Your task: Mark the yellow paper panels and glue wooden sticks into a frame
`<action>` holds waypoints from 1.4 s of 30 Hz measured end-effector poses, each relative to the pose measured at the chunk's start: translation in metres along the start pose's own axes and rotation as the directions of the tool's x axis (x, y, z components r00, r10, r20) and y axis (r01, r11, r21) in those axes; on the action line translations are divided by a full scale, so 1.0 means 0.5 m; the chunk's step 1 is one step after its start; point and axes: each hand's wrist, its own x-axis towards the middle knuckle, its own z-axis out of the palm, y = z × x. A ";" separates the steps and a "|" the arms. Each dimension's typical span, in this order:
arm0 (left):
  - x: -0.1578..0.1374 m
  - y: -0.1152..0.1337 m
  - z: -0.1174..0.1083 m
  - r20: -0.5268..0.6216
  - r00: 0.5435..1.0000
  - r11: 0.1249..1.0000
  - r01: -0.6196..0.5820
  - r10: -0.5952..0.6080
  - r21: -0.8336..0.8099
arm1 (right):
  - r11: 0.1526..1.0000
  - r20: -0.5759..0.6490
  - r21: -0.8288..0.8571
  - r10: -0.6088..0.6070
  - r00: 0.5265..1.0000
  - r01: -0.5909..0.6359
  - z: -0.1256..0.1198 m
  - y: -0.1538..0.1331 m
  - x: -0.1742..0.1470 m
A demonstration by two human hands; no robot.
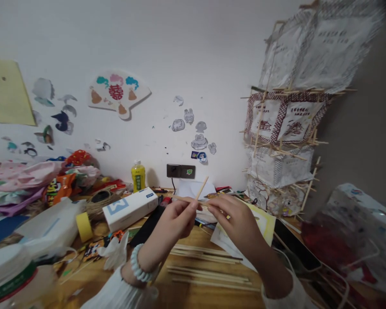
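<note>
My left hand (176, 219), with a pale beaded bracelet at the wrist, is closed on thin wooden sticks that cross at its fingertips. One wooden stick (202, 188) slants upward from the grip, while another lies nearly level across it. From the right, my right hand (236, 221) pinches the level stick close to the crossing. The fingers hide much of the joint, so I cannot tell whether anything binds it. Several loose wooden sticks (209, 272) lie in rows on the wooden table (193, 240) below my hands.
At right stands a tall tiered paper lantern (286, 118) framed with sticks. A phone (297, 244) and yellow paper (263, 219) lie by my right arm. A white box (130, 209), twine roll (99, 204), yellow tape (84, 226) and plastic jar (14, 274) crowd the left.
</note>
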 end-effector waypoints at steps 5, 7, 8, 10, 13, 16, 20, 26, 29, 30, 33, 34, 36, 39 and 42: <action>0.000 0.000 0.000 -0.088 0.996 1.000 0.002 -0.005 -0.028 | 0.999 0.020 -0.049 0.004 1.000 -0.003 0.003 -0.004 -0.001; -0.003 0.002 0.004 -0.085 0.996 0.998 -0.008 0.002 -0.062 | 0.998 0.022 -0.061 0.000 1.000 0.001 0.006 -0.006 -0.001; -0.004 0.002 0.005 -0.081 0.997 0.997 -0.014 0.007 -0.079 | 0.998 0.023 -0.065 0.000 1.000 0.001 0.007 -0.008 -0.001; -0.004 0.004 0.003 -0.075 0.997 0.994 -0.028 0.020 -0.107 | 0.998 0.020 -0.070 0.001 1.000 0.000 0.006 -0.008 -0.001; 0.002 0.009 -0.014 -0.111 0.992 0.984 -0.082 0.065 -0.158 | 0.996 0.017 -0.094 0.008 1.000 -0.006 -0.008 0.003 -0.001; 0.013 0.015 -0.041 -0.201 0.974 0.967 -0.149 0.107 -0.205 | 0.989 0.005 -0.136 0.054 0.999 -0.053 -0.036 0.029 -0.003; 0.025 0.020 -0.065 -0.255 0.959 0.956 -0.181 0.120 -0.229 | 0.988 -0.013 -0.101 0.119 0.993 -0.119 -0.073 0.064 -0.009; 0.020 0.024 -0.059 -0.244 0.964 0.973 -0.148 0.103 -0.174 | 0.986 -0.009 -0.057 0.159 0.987 -0.160 -0.083 0.082 -0.011; 0.015 0.029 -0.056 -0.225 0.969 0.983 -0.136 0.106 -0.124 | 0.980 -0.025 -0.043 0.195 0.981 -0.196 -0.082 0.085 -0.012; 0.014 0.030 -0.055 -0.222 0.969 0.985 -0.134 0.107 -0.110 | 0.978 -0.040 -0.043 0.204 0.978 -0.205 -0.083 0.086 -0.012; 0.012 0.032 -0.053 -0.225 0.969 0.988 -0.126 0.103 -0.091 | 0.976 -0.061 -0.040 0.210 0.976 -0.213 -0.085 0.085 -0.013; 0.012 0.032 -0.052 -0.230 0.968 0.988 -0.125 0.102 -0.089 | 0.977 -0.052 -0.037 0.210 0.976 -0.212 -0.085 0.084 -0.013; 0.012 0.030 -0.051 -0.254 0.962 0.989 -0.126 0.102 -0.080 | 0.976 -0.029 -0.031 0.216 0.976 -0.217 -0.086 0.081 -0.013; 0.013 0.027 -0.050 -0.293 0.950 0.990 -0.132 0.110 -0.055 | 0.973 -0.031 -0.025 0.231 0.973 -0.232 -0.086 0.078 -0.012; 0.013 0.025 -0.052 -0.271 0.954 0.990 -0.138 0.127 -0.022 | 0.973 -0.043 -0.026 0.226 0.973 -0.227 -0.085 0.077 -0.012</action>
